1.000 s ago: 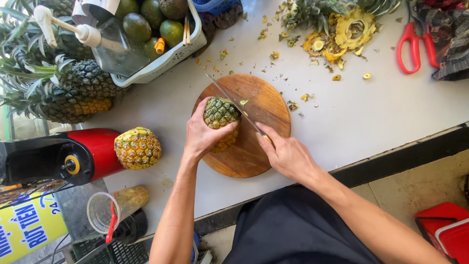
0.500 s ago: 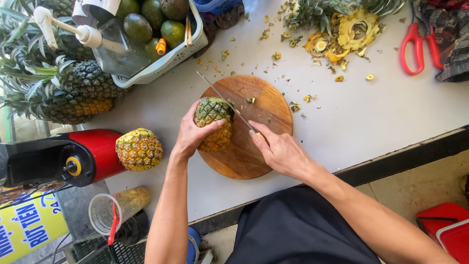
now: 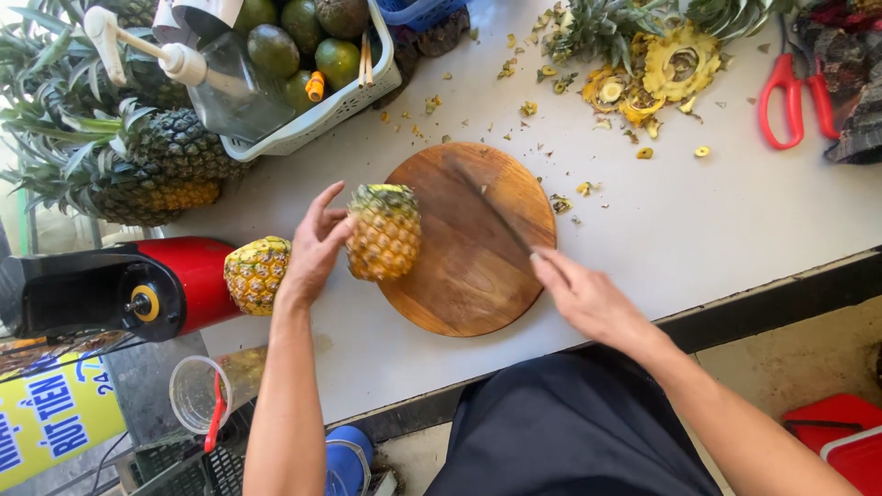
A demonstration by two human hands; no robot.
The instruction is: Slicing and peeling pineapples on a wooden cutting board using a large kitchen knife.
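We note the pineapple (image 3: 384, 231) now lies at the left edge of the round cutting board (image 3: 469, 276), its crown already off. A moment ago our left hand (image 3: 312, 246) gripped it; now the fingers are spread and only touch its side. Our right hand (image 3: 588, 298), closed around the knife (image 3: 491, 209), has drawn the blade clear of the fruit. A second trimmed pineapple (image 3: 255, 273) sits just beside on the worktop (image 3: 735, 220).

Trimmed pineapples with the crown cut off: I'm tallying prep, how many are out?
2. One trimmed pineapple stands at the cutting board's left edge under the left hand; another lies beside the red machine. More may be hidden.
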